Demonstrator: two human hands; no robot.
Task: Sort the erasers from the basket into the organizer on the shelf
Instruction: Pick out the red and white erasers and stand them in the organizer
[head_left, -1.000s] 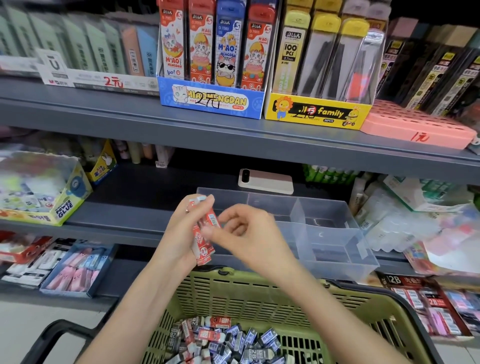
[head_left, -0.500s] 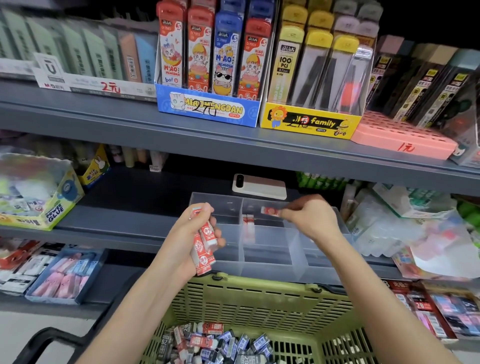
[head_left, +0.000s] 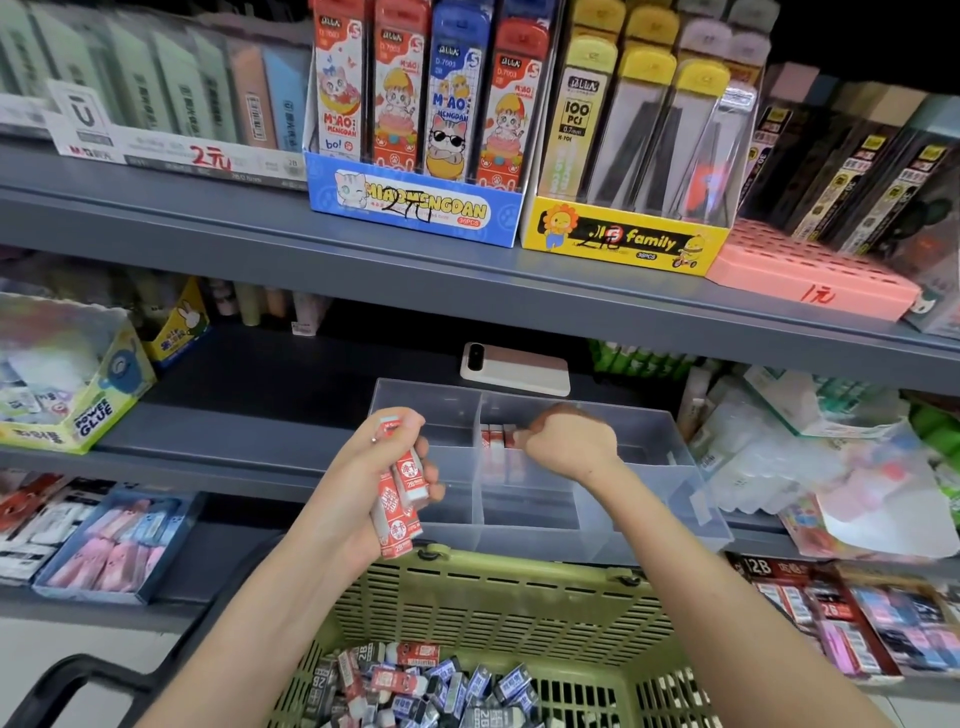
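A clear plastic organizer (head_left: 670, 483) with several compartments stands on the middle shelf. My left hand (head_left: 363, 488) is in front of its left compartment, shut on a bunch of red-and-white erasers (head_left: 400, 499). My right hand (head_left: 569, 441) reaches into the middle compartment, fingers closed on a red eraser (head_left: 511, 435) beside two or three red erasers (head_left: 493, 441) standing there. Below, a green basket (head_left: 493, 592) holds a pile of red and blue erasers (head_left: 415, 686).
A white phone (head_left: 514, 368) lies behind the organizer. A glue box (head_left: 78, 374) stands at the left and plastic-wrapped packs (head_left: 810, 447) at the right. Upper shelf (head_left: 208, 228) carries pencil-lead boxes. Lower shelf trays (head_left: 104, 545) hold more erasers. The basket's black handle (head_left: 57, 680) juts at the lower left.
My right hand took one red eraser from the left hand's bunch, carried it over the organizer and lowered it into the middle compartment. The left hand stayed put with its bunch.
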